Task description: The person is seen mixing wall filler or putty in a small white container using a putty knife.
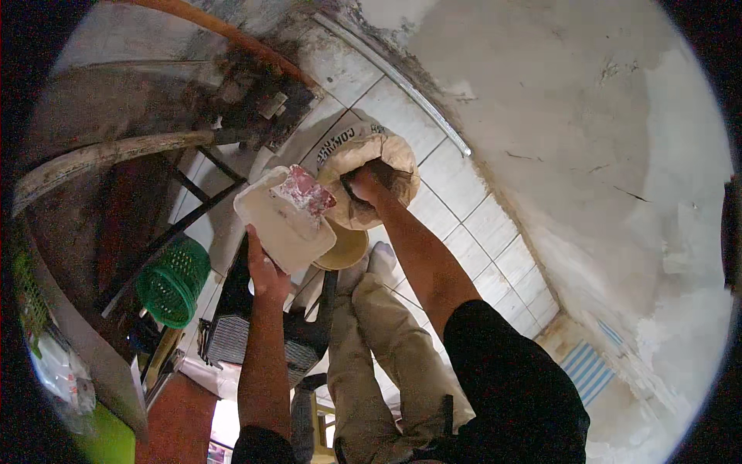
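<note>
My left hand [269,277] grips the near left edge of a shallow, off-white rectangular plastic tub [272,217]. A red piece [307,188] coated in white powder lies at the tub's upper right; its exact kind is unclear. To the right stands a brown paper sack [400,148] with its top rolled open and writing on its side. My right hand [365,185] reaches into the sack's mouth, and its fingertips are hidden inside. Partly covered by tub and sack, a yellowish round container [349,246] sits near my feet.
A green perforated plastic basket [174,281] stands at left, near a dark metal frame [194,188]. A metal strip [400,78] runs along the foot of the patched plaster wall [556,116]. White tiles [458,180] cover the floor. Behind the left forearm is a grey ribbed surface [232,339].
</note>
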### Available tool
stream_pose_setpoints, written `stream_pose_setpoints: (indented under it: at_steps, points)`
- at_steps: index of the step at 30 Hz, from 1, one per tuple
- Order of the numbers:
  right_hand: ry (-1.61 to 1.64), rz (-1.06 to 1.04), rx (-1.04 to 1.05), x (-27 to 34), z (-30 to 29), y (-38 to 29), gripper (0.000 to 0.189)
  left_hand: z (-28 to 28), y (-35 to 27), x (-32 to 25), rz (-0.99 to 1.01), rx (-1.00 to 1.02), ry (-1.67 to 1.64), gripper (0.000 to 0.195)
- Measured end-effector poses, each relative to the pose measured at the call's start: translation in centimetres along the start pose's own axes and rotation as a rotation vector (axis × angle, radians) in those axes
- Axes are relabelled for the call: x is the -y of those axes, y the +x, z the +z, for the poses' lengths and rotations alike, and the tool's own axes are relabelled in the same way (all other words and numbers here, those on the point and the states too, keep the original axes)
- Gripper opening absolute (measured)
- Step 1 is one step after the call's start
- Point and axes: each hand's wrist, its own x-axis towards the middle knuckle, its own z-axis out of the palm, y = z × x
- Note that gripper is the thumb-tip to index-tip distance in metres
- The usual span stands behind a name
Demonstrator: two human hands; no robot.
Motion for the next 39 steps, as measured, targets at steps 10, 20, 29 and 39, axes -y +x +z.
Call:
stream_pose_setpoints:
  at_steps: [10, 20, 29, 39]
  points:
    - [-0.265, -0.026, 0.139, 0.1, -3.8, -1.4, 0.034, 1.2, 0.8, 0.9, -0.008, -0.017, -0.051, 0.076]
    - [-0.34, 0.02, 0.201, 4.0, -8.1, -1.5, 0.049, 1.1, 0.5, 0.4, 0.026, -0.013, 0.028, 0.072]
    - [-0.139, 0.125, -0.009, 4.6, -10.6, -1.6, 0.055, 1.6, 1.8, 1.8, -0.097, 0.021, -0.239, 0.075]
    - [-0.054, 0.009, 0.12, -9.8, -7.8, 0.2, 0.057, 5.1, 3.2, 4.2, -0.139, 0.075, -0.33, 0.072]
